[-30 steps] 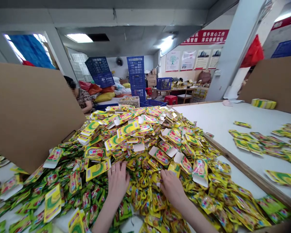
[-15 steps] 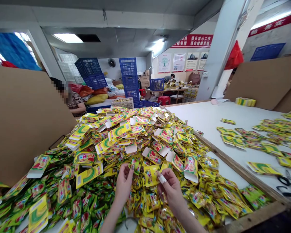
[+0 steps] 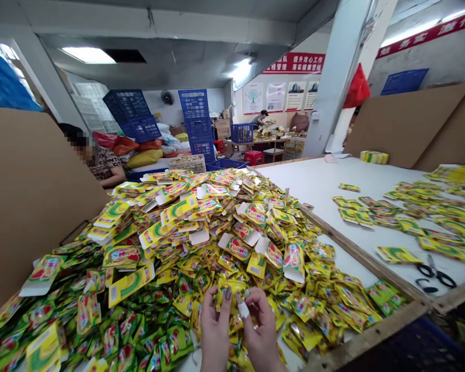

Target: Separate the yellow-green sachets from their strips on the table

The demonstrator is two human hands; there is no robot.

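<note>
Yellow sachet (image 3: 228,285) pinched in my left fingers (image 3: 217,310), at the near edge of the packet heap (image 3: 178,232). Right hand (image 3: 261,328) closed just beside it, taped fingertip (image 3: 243,309) near the sachet. Cardboard sheet (image 3: 31,206) stands left of the heap; scissors (image 3: 436,274) lie on the white table (image 3: 318,186), right.

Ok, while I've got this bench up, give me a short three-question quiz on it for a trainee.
1. Which tool lies on the white table near the loose packets? A) stapler B) black-handled scissors C) tape gun
2. True or false: the left hand and right hand are both at the near edge of the heap of yellow-green packets.
3. What colour are the stacked crates beyond the heap?

Key: 1 B; 2 true; 3 blue.
</note>
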